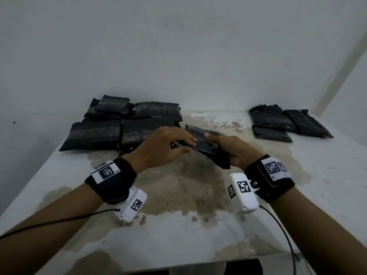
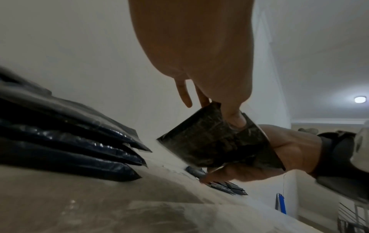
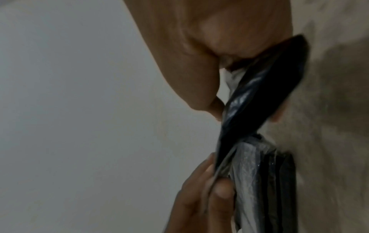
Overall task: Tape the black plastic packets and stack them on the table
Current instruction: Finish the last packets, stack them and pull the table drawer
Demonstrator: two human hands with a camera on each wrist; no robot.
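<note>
A black plastic packet is held just above the middle of the table by both hands. My left hand pinches its left edge between thumb and fingers; in the right wrist view those fingers close on the packet. My right hand grips the packet's right end, thumb on top. In the left wrist view my left hand's thumb presses on the tilted packet, and my right hand holds it from behind. I cannot make out any tape roll.
Several black packets lie in a layered group at the back left, close behind my left hand. A smaller group of packets lies at the back right. A white wall stands behind the stained table, and cables trail from both wrists.
</note>
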